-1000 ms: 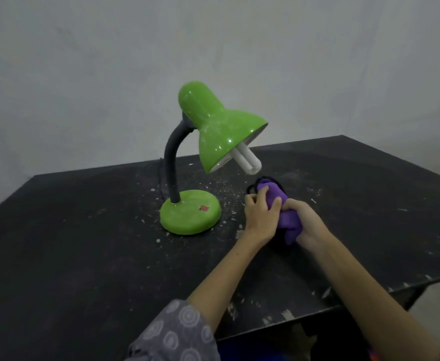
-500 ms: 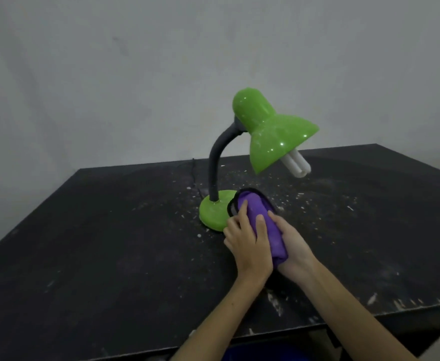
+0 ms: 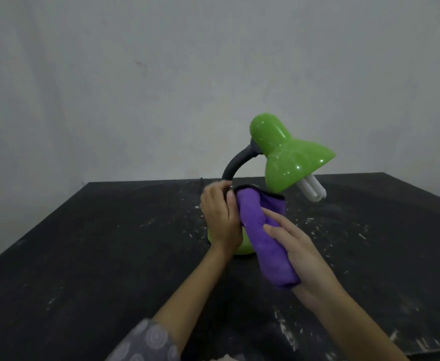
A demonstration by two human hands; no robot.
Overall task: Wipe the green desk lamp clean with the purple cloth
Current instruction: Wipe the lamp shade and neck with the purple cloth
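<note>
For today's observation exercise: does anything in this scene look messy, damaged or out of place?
Yes. The black table is littered with pale flecks and scuffs, thickest around the green desk lamp. The lamp's white bulb juts out past the shade's rim. Nothing looks broken or tipped over.

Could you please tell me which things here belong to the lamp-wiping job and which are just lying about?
Job: green desk lamp, purple cloth, left hand, right hand.
Lying about: pale debris flecks on the black table.

Lamp on speckled black table
</note>
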